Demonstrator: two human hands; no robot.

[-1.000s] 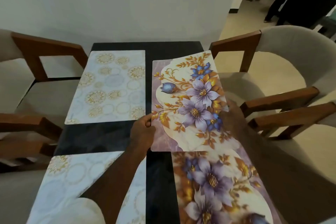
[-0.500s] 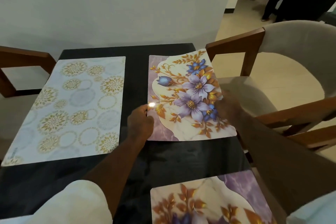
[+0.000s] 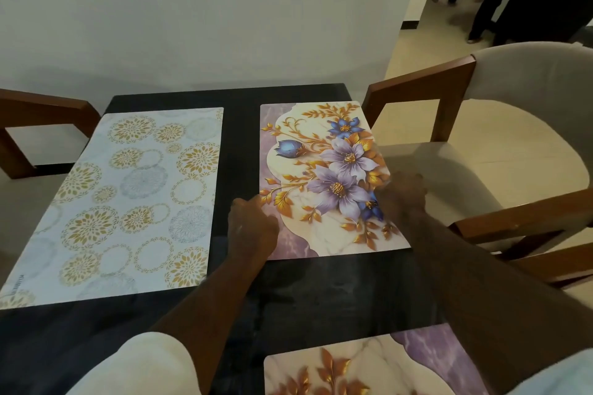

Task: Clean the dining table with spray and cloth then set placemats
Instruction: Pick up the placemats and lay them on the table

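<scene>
Placemat (image 3: 324, 179), the floral one, lies flat at the table's (image 3: 241, 138) far right corner, long axis running away from the person. Left hand (image 3: 252, 228) pinches its left long edge; right hand (image 3: 401, 196) rests at its right edge, fingers too blurred to judge.

On my left arm I wear a short cream-white sleeve (image 3: 138, 365). The right sleeve (image 3: 561, 375) is pale, slightly bluish. Both forearms are bare down to my left hand (image 3: 252, 231) and right hand (image 3: 401, 199).
</scene>
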